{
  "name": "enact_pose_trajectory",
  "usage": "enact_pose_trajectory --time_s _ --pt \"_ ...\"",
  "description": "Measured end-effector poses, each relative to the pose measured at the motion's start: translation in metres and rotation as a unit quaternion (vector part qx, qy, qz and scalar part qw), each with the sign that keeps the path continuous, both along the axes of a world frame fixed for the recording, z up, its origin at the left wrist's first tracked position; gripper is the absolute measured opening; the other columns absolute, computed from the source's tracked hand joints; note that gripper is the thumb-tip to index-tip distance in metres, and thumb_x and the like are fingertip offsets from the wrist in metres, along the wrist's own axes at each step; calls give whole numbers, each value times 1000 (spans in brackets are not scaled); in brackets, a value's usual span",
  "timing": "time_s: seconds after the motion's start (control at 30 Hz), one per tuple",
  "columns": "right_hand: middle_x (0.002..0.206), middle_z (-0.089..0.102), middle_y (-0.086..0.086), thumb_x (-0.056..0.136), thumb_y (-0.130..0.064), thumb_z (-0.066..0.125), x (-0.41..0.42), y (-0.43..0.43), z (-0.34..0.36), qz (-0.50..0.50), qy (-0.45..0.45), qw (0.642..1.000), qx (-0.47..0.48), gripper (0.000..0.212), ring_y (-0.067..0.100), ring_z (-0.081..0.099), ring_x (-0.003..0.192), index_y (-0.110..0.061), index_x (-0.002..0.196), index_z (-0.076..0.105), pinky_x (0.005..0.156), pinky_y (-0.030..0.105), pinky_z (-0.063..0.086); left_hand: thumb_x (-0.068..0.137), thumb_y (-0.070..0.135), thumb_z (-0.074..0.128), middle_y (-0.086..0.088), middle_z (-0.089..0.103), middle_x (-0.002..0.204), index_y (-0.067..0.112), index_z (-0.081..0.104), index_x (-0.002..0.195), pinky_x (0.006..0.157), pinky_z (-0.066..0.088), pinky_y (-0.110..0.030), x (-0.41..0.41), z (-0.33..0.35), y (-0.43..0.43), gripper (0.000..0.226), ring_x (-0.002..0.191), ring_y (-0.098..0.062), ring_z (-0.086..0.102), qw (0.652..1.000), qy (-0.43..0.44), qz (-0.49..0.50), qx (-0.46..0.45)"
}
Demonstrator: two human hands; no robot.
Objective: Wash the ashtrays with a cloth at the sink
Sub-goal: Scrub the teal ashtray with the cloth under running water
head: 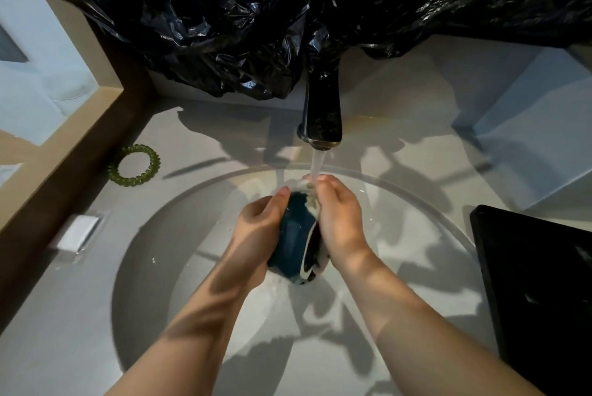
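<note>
Dark teal round ashtray (296,232): standing edgewise.
Left hand (259,229): gripping ashtray.
Right hand (339,219): pinching pale wet cloth (308,195) against it.

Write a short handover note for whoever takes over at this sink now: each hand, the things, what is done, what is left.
Hands: the left hand grips the blue ashtray from its left side, above the sink. The right hand pinches the pale cloth against the ashtray's upper edge.
The tap runs; water falls on the cloth.
Done: ashtray and cloth are wet, washing under way.
Left: finish wiping, rinse, close the tap. No other ashtray is in view.
</note>
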State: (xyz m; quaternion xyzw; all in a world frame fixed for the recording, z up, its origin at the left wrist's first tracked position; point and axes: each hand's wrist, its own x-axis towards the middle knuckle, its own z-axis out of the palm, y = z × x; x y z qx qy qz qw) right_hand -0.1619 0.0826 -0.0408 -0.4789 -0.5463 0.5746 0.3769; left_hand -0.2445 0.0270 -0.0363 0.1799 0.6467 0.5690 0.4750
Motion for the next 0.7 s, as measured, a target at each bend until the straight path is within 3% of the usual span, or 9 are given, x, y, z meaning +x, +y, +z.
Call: enact_pose_trajectory --time_s 0.07,0.17,0.23,0.3,0.37,0.43,0.5,0.6,0.7 --pt "81 63 -1 96 -19 44 -5 -5 2 -11 -21 1000 6 24 14 57 82 -19 82 64 81 33 47 97 37 47 -7 69 72 11 65 90 62 51 -31 1 -3 1 33 67 -23 65 1000 -18 19 3" --pt "97 59 -14 91 -20 37 -10 -29 -2 40 -126 970 202 32 -9 42 94 -18 100 68 93 14 34 102 20 41 -2 65 76 16 60 81 68 49 -26 2 -14 2 28 76 -20 62 998 61 -6 4" --pt "101 62 -14 88 -18 40 -10 -23 3 64 -156 958 234 33 -10 42 96 -19 101 70 93 11 31 101 20 43 -3 63 74 16 59 78 69 47 -32 -1 -14 2 29 72 -17 60 997 69 -9 15" --pt "101 66 -9 90 -15 46 -11 -6 12 60 -136 980 132 27 4 53 100 -22 100 70 91 18 39 99 30 46 -6 68 70 12 64 80 66 50 -33 -6 -8 1 32 66 -20 63 998 50 -2 31" --pt "86 67 -3 89 -17 49 -9 12 19 25 -33 997 -67 21 15 60 85 -22 87 69 74 25 48 99 31 44 -6 69 63 9 64 82 61 52 -30 -6 0 -1 34 58 -18 64 998 2 23 66" --pt "80 67 6 90 -26 48 1 17 14 23 40 976 -212 23 22 62 78 -19 82 68 69 30 50 99 31 43 -3 70 61 10 64 84 55 54 -25 -4 3 0 32 55 -15 66 991 -53 79 93" --pt "93 69 14 93 -32 42 2 5 -5 12 107 951 -289 29 31 64 88 -15 94 66 81 40 52 98 32 45 0 70 61 12 63 86 50 55 -22 -4 1 6 29 54 -12 66 978 -104 155 98" --pt "115 65 16 97 -33 38 -11 -35 -25 -26 126 955 -266 30 34 60 108 -17 115 56 97 45 48 99 37 42 -1 65 65 16 60 83 46 50 -19 1 -7 10 32 51 -8 62 972 -87 208 67" --pt "139 46 -1 100 -35 33 -22 -65 -29 -24 76 986 -144 33 15 44 129 -32 132 38 110 34 34 100 42 37 -6 64 68 6 60 95 43 46 -15 10 -13 4 43 50 -8 61 984 -44 169 24"
